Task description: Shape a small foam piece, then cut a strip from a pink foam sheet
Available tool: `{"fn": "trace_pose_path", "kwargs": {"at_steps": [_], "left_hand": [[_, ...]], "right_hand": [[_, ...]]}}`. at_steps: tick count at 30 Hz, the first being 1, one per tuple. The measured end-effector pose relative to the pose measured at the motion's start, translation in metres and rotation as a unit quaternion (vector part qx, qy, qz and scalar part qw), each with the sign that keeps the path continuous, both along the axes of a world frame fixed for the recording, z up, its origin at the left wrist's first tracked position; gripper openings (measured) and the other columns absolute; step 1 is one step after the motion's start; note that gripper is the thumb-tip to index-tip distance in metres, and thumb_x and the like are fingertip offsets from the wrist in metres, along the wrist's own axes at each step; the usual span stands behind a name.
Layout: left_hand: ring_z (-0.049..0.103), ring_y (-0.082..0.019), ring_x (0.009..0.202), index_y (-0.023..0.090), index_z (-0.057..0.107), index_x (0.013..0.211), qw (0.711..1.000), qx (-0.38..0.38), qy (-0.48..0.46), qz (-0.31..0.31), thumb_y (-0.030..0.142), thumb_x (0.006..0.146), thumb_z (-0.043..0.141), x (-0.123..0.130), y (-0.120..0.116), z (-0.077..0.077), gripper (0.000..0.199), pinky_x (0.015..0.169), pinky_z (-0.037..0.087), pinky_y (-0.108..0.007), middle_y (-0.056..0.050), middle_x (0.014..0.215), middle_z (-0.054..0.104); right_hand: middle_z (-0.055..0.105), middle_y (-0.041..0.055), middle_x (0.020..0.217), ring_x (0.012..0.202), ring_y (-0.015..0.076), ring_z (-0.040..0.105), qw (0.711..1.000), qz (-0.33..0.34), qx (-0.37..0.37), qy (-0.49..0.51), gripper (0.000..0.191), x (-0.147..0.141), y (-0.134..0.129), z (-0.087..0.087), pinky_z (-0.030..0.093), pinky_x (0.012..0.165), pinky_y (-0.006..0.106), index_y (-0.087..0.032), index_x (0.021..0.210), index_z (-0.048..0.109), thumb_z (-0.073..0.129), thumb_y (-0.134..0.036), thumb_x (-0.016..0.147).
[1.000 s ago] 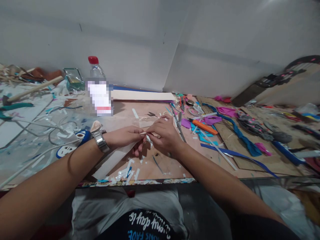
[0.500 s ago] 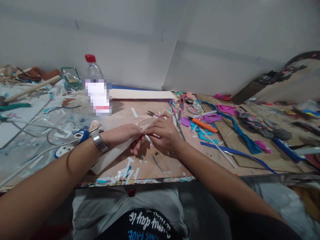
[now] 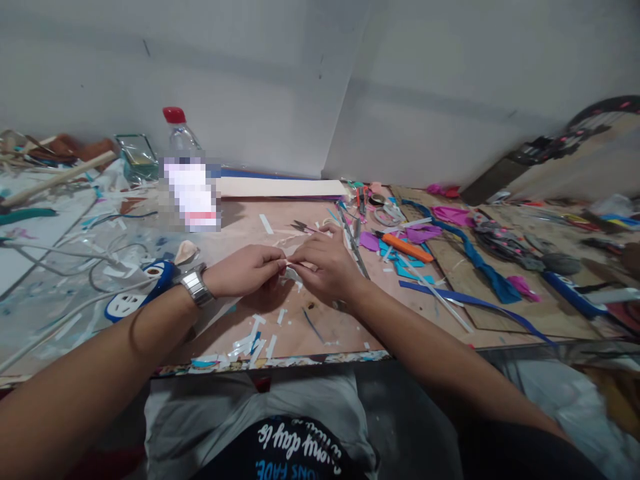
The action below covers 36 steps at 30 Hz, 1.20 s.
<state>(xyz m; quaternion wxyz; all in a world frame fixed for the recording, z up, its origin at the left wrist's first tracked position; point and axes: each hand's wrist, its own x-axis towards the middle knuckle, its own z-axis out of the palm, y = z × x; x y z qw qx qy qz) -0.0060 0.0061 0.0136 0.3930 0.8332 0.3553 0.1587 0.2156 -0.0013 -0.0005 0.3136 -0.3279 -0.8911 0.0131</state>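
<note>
My left hand, with a metal watch at the wrist, is pinched closed around something small and pale. Its fingertips meet those of my right hand over the wooden table. My right hand is closed too, thumb and fingers pressed together on something too small to name. Small scissors or tweezers with a pointed metal tip stick out beyond the right fingers. White scraps lie on the table below my hands.
A clear bottle with a red cap stands at the back left. A blue-and-white power strip and cables are on the left. An orange cutter, blue ribbon, and cardboard lie on the right.
My left hand has turned, and its lower fingers have curled under out of sight. The white strip beneath its wrist is now mostly hidden. The view has shifted slightly.
</note>
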Motion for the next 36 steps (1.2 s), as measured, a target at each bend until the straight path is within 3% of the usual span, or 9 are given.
{"fn": "trace_pose_path", "kwargs": {"at_steps": [3,6,22,30,36], "left_hand": [[0.058,-0.017,0.073,0.018,0.062,0.084,0.993,0.095,0.059,0.02,0.037,0.1,0.041,0.0005,-0.0022,0.0024,0.033,0.069,0.039,-0.029,-0.002,0.077,0.066],[0.057,-0.018,0.073,0.018,0.061,0.084,0.988,0.126,0.086,0.027,0.036,0.1,0.04,0.0013,-0.0039,0.0041,0.032,0.069,0.036,-0.03,-0.003,0.078,0.065],[0.058,-0.015,0.068,0.018,0.059,0.076,0.999,0.037,0.019,0.02,0.04,0.101,0.04,0.002,-0.0034,0.0028,0.038,0.067,0.039,-0.027,-0.001,0.07,0.065],[0.056,-0.018,0.07,0.019,0.063,0.087,0.978,0.181,0.102,0.022,0.033,0.1,0.04,0.0035,-0.0059,0.0022,0.03,0.065,0.032,-0.029,-0.004,0.076,0.066],[0.057,-0.018,0.071,0.02,0.064,0.088,0.967,0.23,0.109,0.026,0.029,0.099,0.041,0.0039,-0.0039,-0.0033,0.027,0.064,0.031,-0.029,-0.005,0.079,0.069]], "right_hand": [[0.075,0.0017,0.084,0.087,0.0192,0.062,1.0,-0.006,-0.005,-0.008,0.014,-0.0002,-0.0007,0.0012,0.021,0.104,0.045,-0.024,0.089,0.074,0.063,-0.029,0.095],[0.076,0.0008,0.084,0.088,0.0191,0.062,1.0,-0.012,-0.005,-0.008,0.013,-0.0007,-0.002,0.003,0.021,0.105,0.045,-0.024,0.087,0.073,0.064,-0.029,0.095],[0.077,0.0007,0.087,0.089,0.0185,0.063,1.0,-0.008,-0.005,0.0,0.015,-0.0013,-0.002,0.003,0.021,0.106,0.045,-0.024,0.088,0.072,0.062,-0.03,0.097],[0.076,0.0016,0.086,0.088,0.0195,0.061,1.0,-0.013,-0.015,-0.013,0.015,-0.0011,-0.0021,0.0038,0.022,0.103,0.045,-0.023,0.088,0.071,0.061,-0.031,0.097],[0.075,0.0025,0.087,0.089,0.0199,0.061,0.999,-0.014,-0.024,-0.018,0.016,-0.0007,-0.0016,0.0038,0.024,0.102,0.044,-0.022,0.087,0.069,0.06,-0.03,0.097]]}}
